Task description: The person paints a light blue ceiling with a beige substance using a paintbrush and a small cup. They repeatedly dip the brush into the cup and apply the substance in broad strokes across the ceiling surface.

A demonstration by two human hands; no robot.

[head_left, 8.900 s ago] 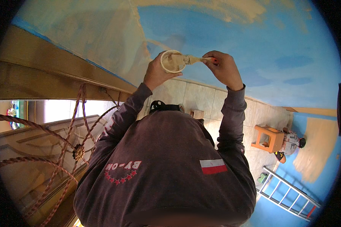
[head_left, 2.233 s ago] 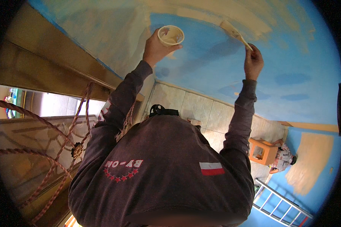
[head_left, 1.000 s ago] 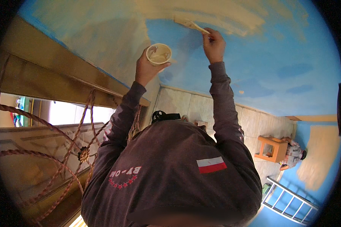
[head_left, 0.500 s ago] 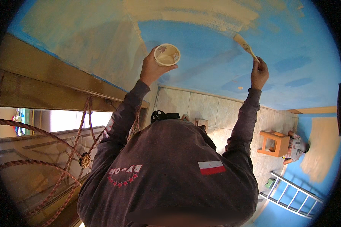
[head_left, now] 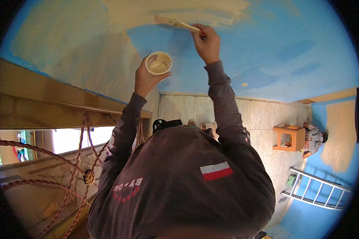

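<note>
My left hand (head_left: pixel 146 77) is closed round a round cream cup (head_left: pixel 158 63) with cream paint inside, held a little out from the wall. My right hand (head_left: pixel 206 44), above and to the right, grips a pale-handled paintbrush (head_left: pixel 181 24) whose bristles appear to touch the painted wall (head_left: pixel 247 51) along a streaky beige band at the top. Below that band the wall is blue with darker blue patches. Beige paint with blue showing through covers the adjoining surface at the upper left.
Twisted iron railing (head_left: pixel 44 149) runs along my left. Below lies the tiled floor (head_left: pixel 177 108). At the right, another person (head_left: pixel 315 139) is beside an orange stool (head_left: pixel 287 138), near the blue and beige wall. An aluminium ladder (head_left: pixel 319 187) and small green object (head_left: pixel 291 179) are lower right.
The brush in my right hand has swept left and up along the beige band since half a second ago. My left hand with the cup has shifted left in the view.
</note>
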